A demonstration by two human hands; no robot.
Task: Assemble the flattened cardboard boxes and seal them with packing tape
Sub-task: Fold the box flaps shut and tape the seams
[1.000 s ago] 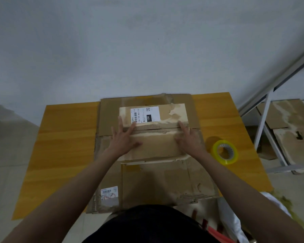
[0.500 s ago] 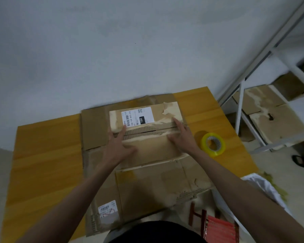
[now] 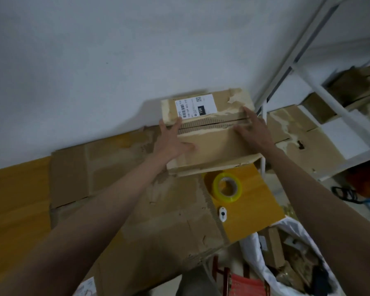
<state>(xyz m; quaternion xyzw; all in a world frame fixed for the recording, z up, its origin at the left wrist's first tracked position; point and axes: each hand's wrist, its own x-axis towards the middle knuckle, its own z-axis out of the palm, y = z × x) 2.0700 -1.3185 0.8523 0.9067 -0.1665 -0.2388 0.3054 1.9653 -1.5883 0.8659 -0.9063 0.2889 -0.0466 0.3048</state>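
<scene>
Aloft, cardboard box between left hand, right hand

Matt torn cardboard box; glossy plastic tape roll; smooth wood table.

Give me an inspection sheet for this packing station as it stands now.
Surface: wooden table, largely covered by flattened cardboard.
Job's things: assembled box with a shipping label, top seam untaped; yellow tape roll on the table below it.
Clutter: small white tag beside the cardboard.
Hands: left hand and right hand lie flat on the box top.
Cables: dark cord on the floor, right.
Surroundings: white wall; metal shelf with more cardboard; white bag of scraps.
</scene>
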